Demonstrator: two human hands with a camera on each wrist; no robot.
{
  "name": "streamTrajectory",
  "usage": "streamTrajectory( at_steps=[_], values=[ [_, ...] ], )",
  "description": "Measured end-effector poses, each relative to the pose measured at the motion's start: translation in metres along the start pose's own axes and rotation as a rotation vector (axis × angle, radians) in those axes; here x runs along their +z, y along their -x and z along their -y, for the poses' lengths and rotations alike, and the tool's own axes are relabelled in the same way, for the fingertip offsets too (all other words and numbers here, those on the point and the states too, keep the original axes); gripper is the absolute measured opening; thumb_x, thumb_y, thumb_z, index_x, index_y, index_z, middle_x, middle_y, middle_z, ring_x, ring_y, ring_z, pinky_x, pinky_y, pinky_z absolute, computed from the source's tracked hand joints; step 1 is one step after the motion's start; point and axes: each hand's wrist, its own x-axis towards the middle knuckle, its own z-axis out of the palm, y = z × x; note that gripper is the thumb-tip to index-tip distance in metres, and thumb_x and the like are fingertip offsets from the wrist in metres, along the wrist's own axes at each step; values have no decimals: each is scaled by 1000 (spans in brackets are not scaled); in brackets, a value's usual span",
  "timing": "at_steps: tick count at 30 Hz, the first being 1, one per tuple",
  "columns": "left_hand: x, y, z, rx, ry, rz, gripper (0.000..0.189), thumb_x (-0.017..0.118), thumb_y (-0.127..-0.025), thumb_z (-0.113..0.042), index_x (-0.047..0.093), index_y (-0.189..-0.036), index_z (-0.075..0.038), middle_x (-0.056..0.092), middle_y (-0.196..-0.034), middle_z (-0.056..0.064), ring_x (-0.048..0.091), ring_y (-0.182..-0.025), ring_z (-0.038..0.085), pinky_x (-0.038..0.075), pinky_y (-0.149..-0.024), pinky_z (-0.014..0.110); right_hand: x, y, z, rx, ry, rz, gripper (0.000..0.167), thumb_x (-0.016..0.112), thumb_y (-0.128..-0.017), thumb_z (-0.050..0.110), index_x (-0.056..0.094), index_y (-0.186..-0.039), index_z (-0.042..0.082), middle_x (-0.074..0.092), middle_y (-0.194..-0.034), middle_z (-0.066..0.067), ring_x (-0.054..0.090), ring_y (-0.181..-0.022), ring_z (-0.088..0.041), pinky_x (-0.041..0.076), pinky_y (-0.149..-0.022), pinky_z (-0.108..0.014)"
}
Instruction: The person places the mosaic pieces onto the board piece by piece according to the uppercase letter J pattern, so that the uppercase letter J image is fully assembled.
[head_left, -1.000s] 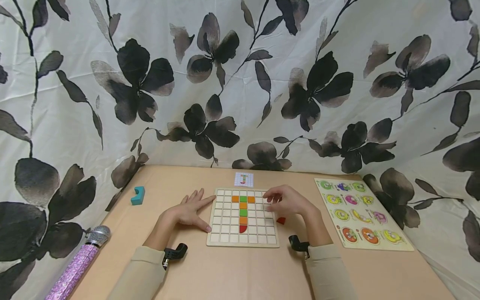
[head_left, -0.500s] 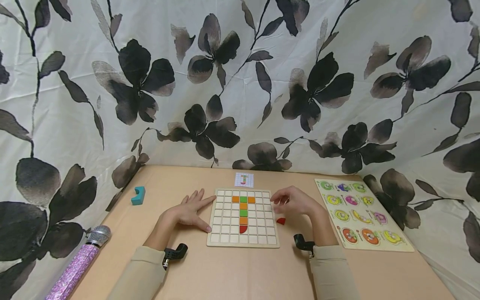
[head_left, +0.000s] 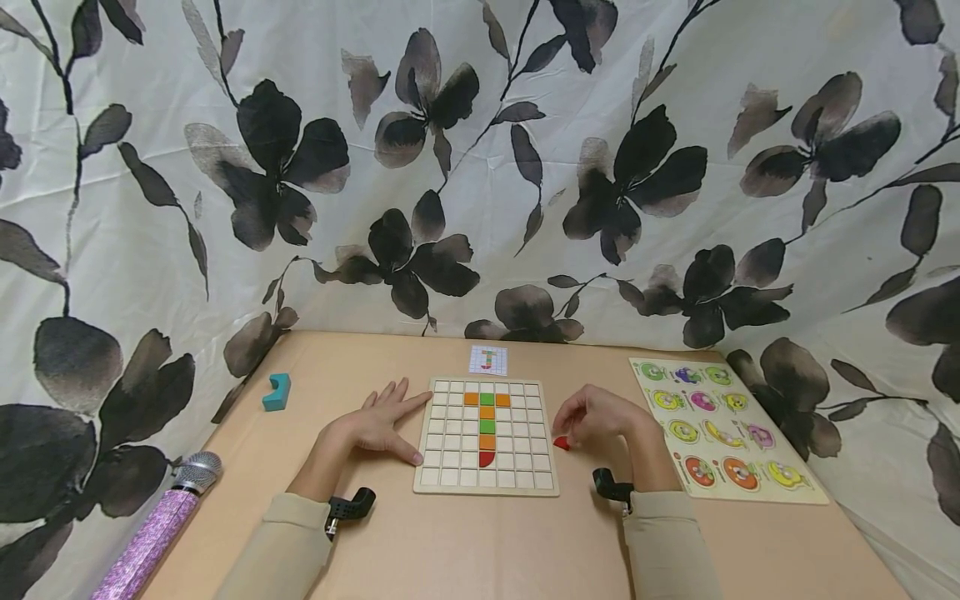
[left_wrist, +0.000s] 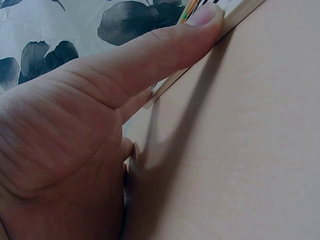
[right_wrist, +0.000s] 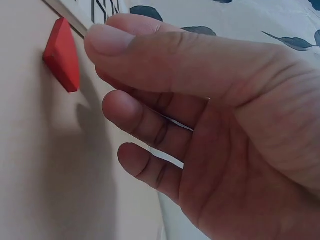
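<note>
A white gridded board [head_left: 450, 481] lies in the middle of the table. Orange and green square tiles [head_left: 487, 412] form a T on it, with a rounded red tile [head_left: 487, 457] at the bottom. My left hand [head_left: 367, 425] has its fingers spread, thumb and forefinger at the board's left edge; the left wrist view shows the thumb [left_wrist: 195, 37] on the rim. My right hand [head_left: 600, 417] hovers to the right of the board, fingers loosely bent and holding nothing. Just beyond its thumb and forefinger is a loose red piece [right_wrist: 64, 57] on the table, beside the board.
A small pattern card [head_left: 488, 359] lies behind the board. On the right is a sheet of fruit pictures [head_left: 727, 429]. A teal block [head_left: 276, 392] sits at the left, with a glittery pink microphone [head_left: 153, 533] nearer. Floral cloth [head_left: 525, 167] hangs behind the table.
My right hand has moved off the board's right edge, rightward and toward me, down to the loose red piece. The left hand stays at the board's left edge.
</note>
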Motion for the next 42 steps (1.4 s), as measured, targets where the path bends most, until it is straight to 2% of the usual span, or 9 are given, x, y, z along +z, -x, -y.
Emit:
streamTrajectory(
  at_steps=[11,19,30,42],
  values=[
    [0,0,1,6,-6,-11,118,90,-70,-57,30,-165,-22,-1,-173,29,-5,-160,50,-3,-126,69,5,-6,-5,18,-32,25,23,83,-78,-8,82,-97,5,75,-89,-10,59,-74,-16,51,-66,-25],
    [0,-1,2,9,-14,-12,118,90,-70,-57,30,-166,-22,-1,-172,29,-4,-160,50,-3,-126,69,7,-8,-7,3,-37,40,22,85,-77,-6,82,-96,4,74,-89,-13,57,-74,-17,50,-64,-24],
    [-1,0,1,0,-12,-6,118,89,-70,-59,30,-166,-23,-2,-173,28,-5,-160,49,-4,-126,69,8,-9,-13,37,45,-73,22,84,-80,-3,83,-98,10,74,-93,-5,59,-84,-20,52,-75,-31],
    [0,-1,1,2,-7,-10,117,90,-70,-57,31,-165,-23,0,-173,29,-4,-160,50,-3,-126,69,8,-10,-16,-4,40,-83,18,81,-81,-6,78,-96,4,72,-85,-6,59,-79,-19,51,-71,-28]
  ],
)
